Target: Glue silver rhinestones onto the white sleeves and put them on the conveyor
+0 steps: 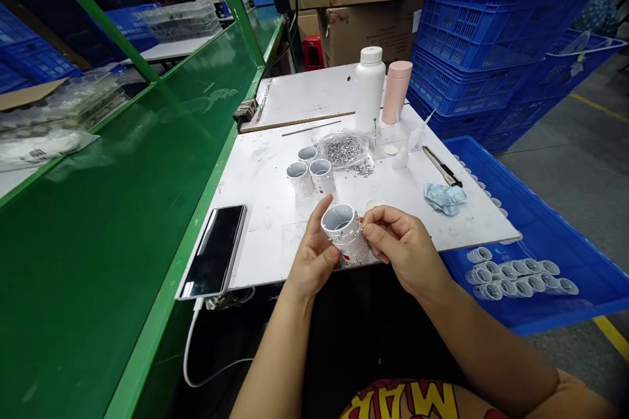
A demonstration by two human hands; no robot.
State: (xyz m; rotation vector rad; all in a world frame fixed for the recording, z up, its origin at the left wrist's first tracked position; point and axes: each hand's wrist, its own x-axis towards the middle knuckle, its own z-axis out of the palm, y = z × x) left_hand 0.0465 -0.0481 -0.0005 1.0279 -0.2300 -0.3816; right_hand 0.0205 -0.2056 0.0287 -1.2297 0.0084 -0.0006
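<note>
My left hand (314, 255) is wrapped round a white plastic cylinder (344, 230), open end tilted up, with a red mark low on its side. My right hand (400, 242) is pinched against the cylinder's right wall, fingertips pressed together on something too small to make out. Both hands hover over the near edge of the white table (265, 209). Three similar white cylinders (310, 173) stand upright behind them. A clear bag of small metal screws (344, 149) lies just beyond, with loose screws spilled beside it.
A black phone (215, 250) on a cable lies at the table's left front. A white bottle (369, 88) and pink bottle (396, 91) stand at the back. A box cutter (441, 165) and crumpled blue mask (445, 198) lie right. A blue crate (550, 236) holds several cylinders. Green shelving (122, 196) runs left.
</note>
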